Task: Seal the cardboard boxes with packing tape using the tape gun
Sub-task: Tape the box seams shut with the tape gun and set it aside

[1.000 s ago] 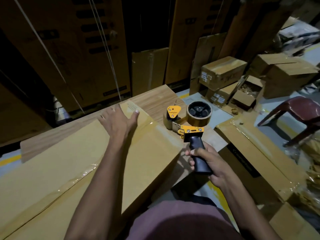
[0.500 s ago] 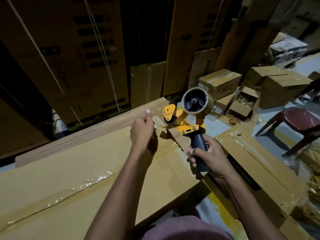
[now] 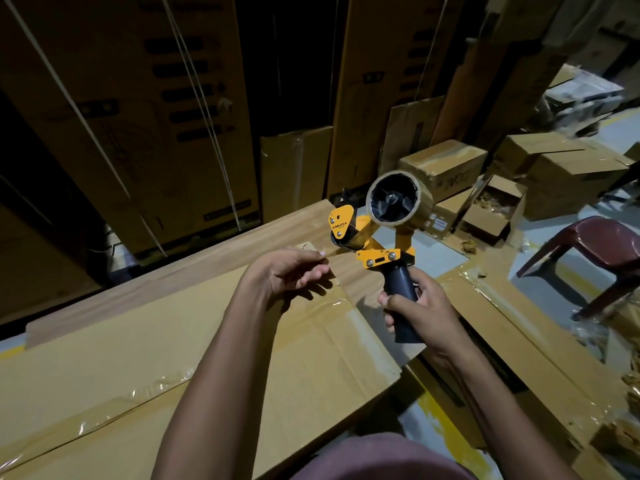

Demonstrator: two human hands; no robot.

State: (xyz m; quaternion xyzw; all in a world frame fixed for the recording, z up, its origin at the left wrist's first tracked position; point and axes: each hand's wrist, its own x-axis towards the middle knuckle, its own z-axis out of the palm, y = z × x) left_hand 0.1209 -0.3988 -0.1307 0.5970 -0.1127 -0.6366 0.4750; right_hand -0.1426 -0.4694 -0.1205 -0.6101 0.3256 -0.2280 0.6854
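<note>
Holding the tape gun (image 3: pixel 379 237) up off the work, I judge the main risk to sit with the largest item: the flat cardboard box (image 3: pixel 207 348) lies across the wooden board (image 3: pixel 194 268) with its near right corner overhanging the edge. A hard press at that corner could tip or slide it, skewing the next strip.

Second risk: the tape gun. My right hand (image 3: pixel 420 311) is wrapped tight round the black handle, roll (image 3: pixel 398 199) at the top, yellow head pointing left. If I bring it down at a slant, the strip should wander off the flap joint.

Third, smallest: the loose tape end. My left hand (image 3: pixel 294 273) hovers just left of the head, fingers half curled, thumb and forefinger drawn toward each other. Whether they actually pinch the tape I cannot tell; it is too dim. If the tail slips it may fold onto itself or snap back onto the roll.

Position: box under both hands, neither touching it; gun between the hands, above the box's far right end.
</note>
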